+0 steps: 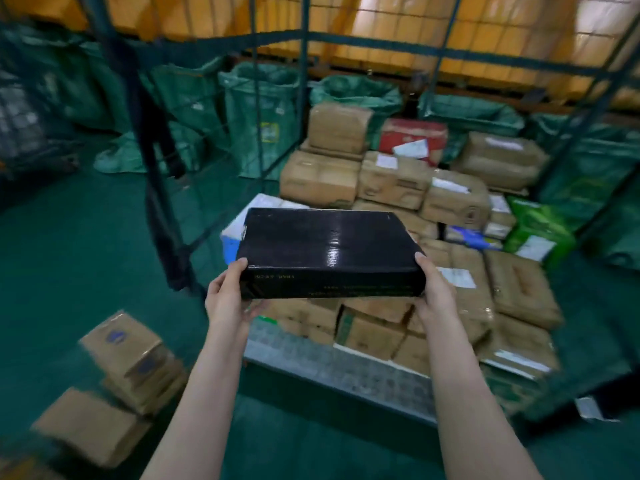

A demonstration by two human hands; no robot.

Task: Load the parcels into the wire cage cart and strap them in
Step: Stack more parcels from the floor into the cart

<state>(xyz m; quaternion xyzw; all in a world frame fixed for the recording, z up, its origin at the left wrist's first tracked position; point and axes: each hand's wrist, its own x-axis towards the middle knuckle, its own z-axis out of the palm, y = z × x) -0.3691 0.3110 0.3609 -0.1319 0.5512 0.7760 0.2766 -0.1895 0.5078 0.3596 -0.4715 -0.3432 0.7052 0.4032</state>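
I hold a flat black parcel (pixel 325 251) level in the air, over the front of the wire cage cart (pixel 304 109). My left hand (pixel 227 296) grips its near left corner, thumb on top. At the near right corner my right hand (pixel 434 292) grips it the same way. Below and behind the black parcel, several brown taped parcels (pixel 391 181) lie stacked on the cart's floor, with a red box (pixel 412 136) at the back and a green pack (pixel 536 230) to the right. The cart's grey front lip (pixel 332 368) shows under my arms.
Two brown parcels (pixel 114 372) lie on the green floor at the lower left, outside the cart. Green woven sacks (pixel 259 116) stand behind and beside the cage. A dark strap (pixel 162 216) hangs down the cart's left post. Orange sheeting covers the back wall.
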